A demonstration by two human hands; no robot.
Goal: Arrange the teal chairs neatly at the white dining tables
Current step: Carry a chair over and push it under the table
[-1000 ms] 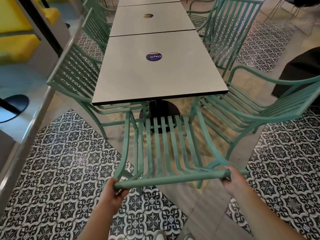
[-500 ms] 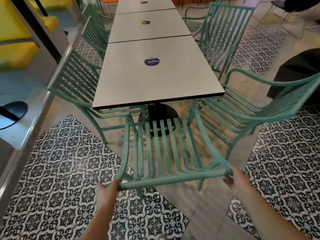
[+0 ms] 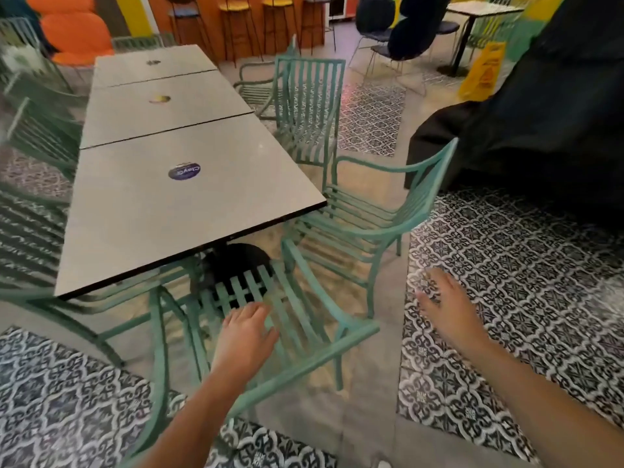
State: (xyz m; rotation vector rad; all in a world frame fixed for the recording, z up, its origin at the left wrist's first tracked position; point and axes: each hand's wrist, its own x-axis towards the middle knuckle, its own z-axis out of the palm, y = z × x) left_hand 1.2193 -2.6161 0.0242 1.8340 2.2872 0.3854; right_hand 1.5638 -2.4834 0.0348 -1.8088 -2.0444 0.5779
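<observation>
Both our hands have let go of the chair [image 3: 256, 332]. Our left hand [image 3: 244, 336] floats spread over its back, and our right hand [image 3: 445, 305] is spread above the floor [image 3: 523, 298]. It sits at the desk [image 3: 169, 197] end.

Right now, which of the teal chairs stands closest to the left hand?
The end chair at the short edge of the nearest white table. The left hand hovers open over its slatted back; the side chairs along the table are farther away.
</observation>
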